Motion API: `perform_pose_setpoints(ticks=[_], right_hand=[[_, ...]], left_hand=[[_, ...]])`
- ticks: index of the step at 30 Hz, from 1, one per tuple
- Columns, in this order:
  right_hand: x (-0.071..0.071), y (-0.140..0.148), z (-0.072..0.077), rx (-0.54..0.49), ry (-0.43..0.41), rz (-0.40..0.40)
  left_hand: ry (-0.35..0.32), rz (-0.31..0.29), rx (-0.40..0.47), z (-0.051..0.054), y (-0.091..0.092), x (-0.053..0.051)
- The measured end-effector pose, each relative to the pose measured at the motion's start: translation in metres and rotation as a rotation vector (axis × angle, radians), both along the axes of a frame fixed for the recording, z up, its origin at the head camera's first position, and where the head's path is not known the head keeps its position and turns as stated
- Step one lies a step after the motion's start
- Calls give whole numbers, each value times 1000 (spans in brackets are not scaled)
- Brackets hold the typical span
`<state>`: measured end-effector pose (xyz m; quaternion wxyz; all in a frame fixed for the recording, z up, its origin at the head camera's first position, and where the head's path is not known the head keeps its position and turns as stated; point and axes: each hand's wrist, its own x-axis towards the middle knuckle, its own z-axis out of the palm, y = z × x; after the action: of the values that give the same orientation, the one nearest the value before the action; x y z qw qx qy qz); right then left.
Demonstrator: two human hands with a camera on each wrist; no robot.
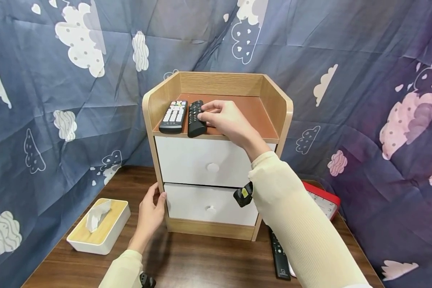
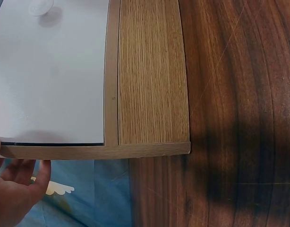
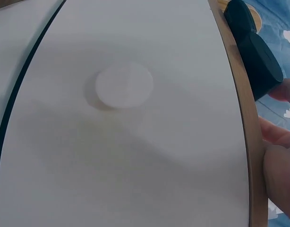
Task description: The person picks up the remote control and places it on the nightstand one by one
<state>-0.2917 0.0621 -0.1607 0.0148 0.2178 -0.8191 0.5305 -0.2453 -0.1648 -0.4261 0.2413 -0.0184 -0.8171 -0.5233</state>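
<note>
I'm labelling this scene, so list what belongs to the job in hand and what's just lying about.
In the job:
right hand
black remote at its fingers
white-buttoned remote
cabinet
left hand against it

Apparently lying about:
tissue box
red clock
third remote (could be either)

A tissue box [image 1: 107,226] and red-rimmed clock [image 1: 325,201] flank a wooden table [image 1: 201,262] amid cloud-print cloth [image 1: 201,36].

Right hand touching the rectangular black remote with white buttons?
Apart. Head view: dark-buttoned black remote lies between right hand and white-buttoned remote.
</note>
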Motion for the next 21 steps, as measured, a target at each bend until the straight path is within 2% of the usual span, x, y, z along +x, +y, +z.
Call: perform_pose_setpoints(ticks=[4,11,17,21], right_hand=[[0,0,0,33,33,-2],[2,-6,-2,118,111,-89],[3,-6,-3,153,154,-80],[4,-6,-4,156,156,-85]], left_hand=[[-6,-3,9,1,1,1],[-21,-1,24,2,1,3],[-35,2,31,2,2,3],[-18,6,16,2,2,3]])
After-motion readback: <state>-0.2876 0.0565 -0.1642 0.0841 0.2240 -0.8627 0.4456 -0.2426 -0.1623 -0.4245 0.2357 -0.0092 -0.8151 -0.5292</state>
